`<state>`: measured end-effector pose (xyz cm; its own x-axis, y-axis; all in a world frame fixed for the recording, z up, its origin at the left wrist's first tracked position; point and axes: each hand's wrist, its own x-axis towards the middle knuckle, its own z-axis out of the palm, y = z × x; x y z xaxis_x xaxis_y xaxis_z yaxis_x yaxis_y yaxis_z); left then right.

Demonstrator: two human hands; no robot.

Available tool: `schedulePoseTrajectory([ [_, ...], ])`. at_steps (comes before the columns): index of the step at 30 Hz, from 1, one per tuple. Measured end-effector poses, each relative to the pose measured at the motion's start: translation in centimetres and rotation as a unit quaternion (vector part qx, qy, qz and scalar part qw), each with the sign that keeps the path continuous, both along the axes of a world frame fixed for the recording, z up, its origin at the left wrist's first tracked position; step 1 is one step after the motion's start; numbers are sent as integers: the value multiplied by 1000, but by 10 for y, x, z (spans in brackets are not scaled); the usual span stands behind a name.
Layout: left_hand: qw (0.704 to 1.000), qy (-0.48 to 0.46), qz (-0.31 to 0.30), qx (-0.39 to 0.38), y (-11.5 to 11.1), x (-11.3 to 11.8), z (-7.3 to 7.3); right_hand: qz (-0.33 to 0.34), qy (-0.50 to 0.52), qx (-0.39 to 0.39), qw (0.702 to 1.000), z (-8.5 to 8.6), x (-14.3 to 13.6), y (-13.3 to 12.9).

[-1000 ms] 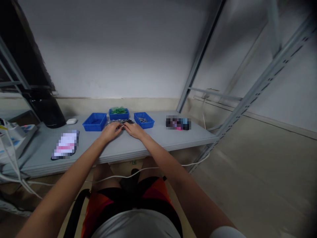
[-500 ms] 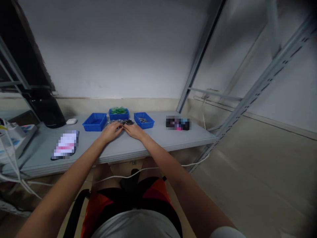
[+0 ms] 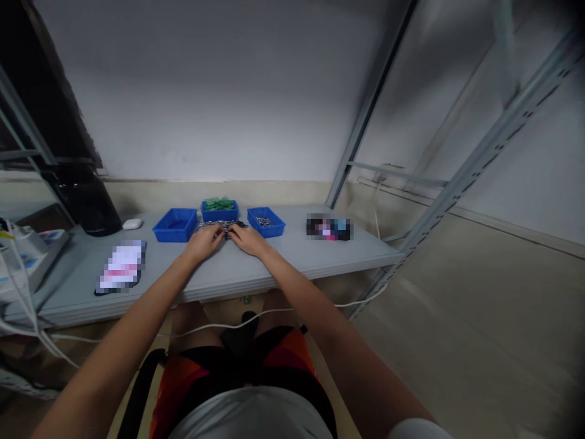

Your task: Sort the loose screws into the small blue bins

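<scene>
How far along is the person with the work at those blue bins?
Nothing is clearly finished: the small metal pieces in the right bin may be output or supplies. The left hand and right hand are at the loose metal pile; anything held is too small to tell. That pile and the green pieces may be left to handle.

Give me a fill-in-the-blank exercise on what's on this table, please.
The blue trays number ____. The contents of the middle tray are coloured ____. The hand nearer the tray of metal parts is the person's ____ one. The tall bottle at far left is coloured ____.

three; green; right; black
</scene>
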<state>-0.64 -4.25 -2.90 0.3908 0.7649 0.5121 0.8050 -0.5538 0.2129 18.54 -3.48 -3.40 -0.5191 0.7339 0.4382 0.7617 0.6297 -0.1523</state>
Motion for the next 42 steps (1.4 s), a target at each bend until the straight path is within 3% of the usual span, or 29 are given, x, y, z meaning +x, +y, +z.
schedulePoseTrajectory([
  [14, 1000, 24, -1, 13, 7, -1, -6, -10, -17, 14, 1000, -8, 1, 7],
  [42, 998, -8, -53, 29, -2, 1, 1, 10, -32, 8, 999, -5, 0, 4],
])
